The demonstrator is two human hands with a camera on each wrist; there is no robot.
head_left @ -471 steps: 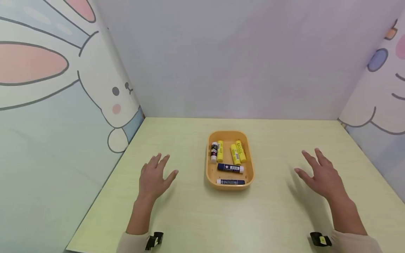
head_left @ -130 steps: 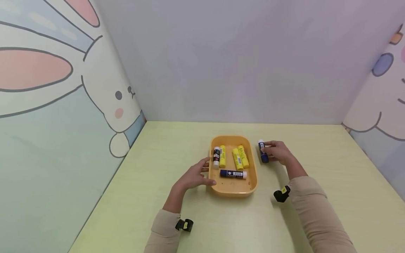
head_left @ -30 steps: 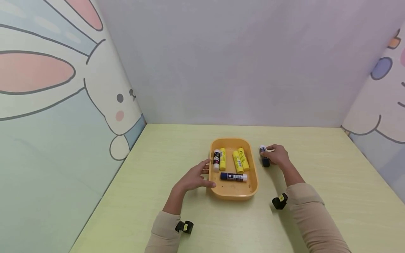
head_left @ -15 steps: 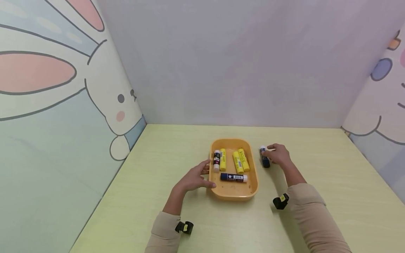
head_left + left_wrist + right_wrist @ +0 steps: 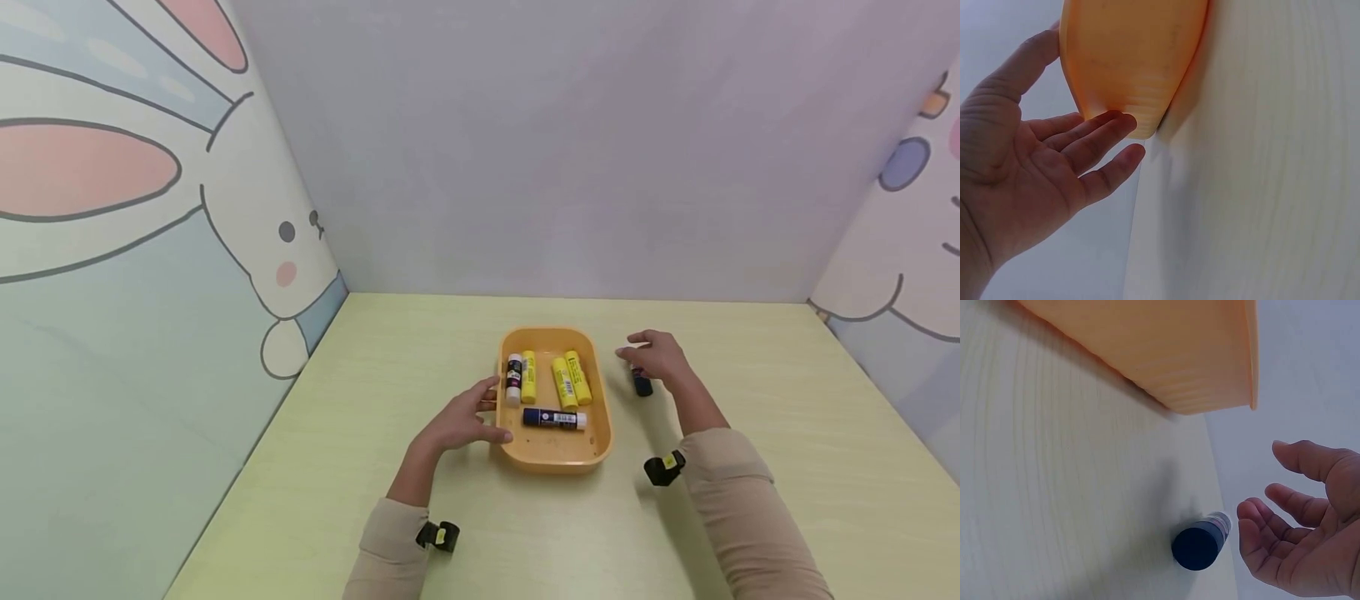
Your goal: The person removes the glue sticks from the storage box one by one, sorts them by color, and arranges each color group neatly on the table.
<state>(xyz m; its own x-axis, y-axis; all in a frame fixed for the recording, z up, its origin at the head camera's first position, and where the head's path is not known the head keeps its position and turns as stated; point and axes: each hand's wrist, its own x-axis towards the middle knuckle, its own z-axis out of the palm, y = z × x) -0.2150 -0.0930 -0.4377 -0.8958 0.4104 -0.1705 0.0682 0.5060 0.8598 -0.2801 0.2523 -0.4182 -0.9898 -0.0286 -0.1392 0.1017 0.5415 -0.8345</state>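
Observation:
On the table lies an orange tray (image 5: 551, 462) of glue sticks. My left hand (image 5: 459, 423) holds its left side, thumb over the rim and fingertips against the outer wall, as the left wrist view shows. Right of the tray a dark blue glue stick (image 5: 642, 383) rests on the table, its dark end toward the camera in the right wrist view. My right hand (image 5: 657, 357) hovers just above it, fingers loosely bent, thumb apart, holding nothing. In the head view this hand partly covers the stick.
Inside the tray are another dark blue glue stick (image 5: 553, 419) near the front, a black-and-white one (image 5: 513, 380) at the left, and several yellow ones (image 5: 528, 377). Cartoon-printed walls (image 5: 112, 333) flank the table, and a plain grey wall (image 5: 540, 167) stands behind.
A dark glue stick once at the tray's front now lies outside on the right. In the last half second my right hand let it go and rose slightly; the stick shifted right.

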